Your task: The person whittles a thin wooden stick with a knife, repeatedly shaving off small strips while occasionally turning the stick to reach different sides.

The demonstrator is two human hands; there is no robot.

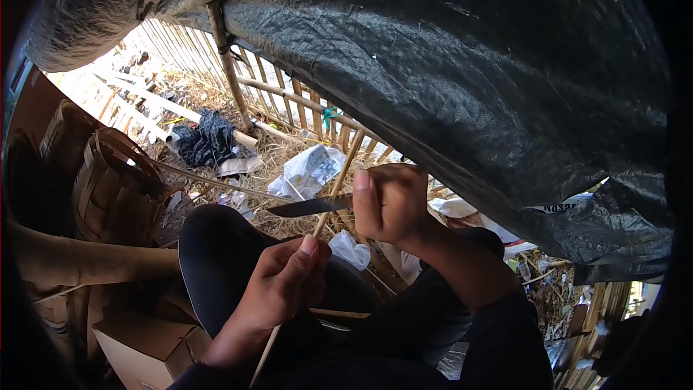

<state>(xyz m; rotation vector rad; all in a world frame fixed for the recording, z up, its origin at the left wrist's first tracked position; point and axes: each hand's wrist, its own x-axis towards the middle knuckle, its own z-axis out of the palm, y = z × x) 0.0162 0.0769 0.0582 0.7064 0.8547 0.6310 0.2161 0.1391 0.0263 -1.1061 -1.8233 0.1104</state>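
My right hand is closed around the handle of a knife, its thumb pressed along the top. The dark knife blade points left and lies across a thin bamboo strip. Below the blade, my left hand pinches that strip between thumb and fingers. The strip runs slanting from the upper right, through my left hand, down to the lower left by my lap. The knife's handle is hidden inside my right fist.
Woven baskets and a thick bamboo pole stand at left, above a cardboard box. A dark tarp hangs overhead and right. Beyond are a bamboo fence, dark cloth and a plastic bag on littered ground.
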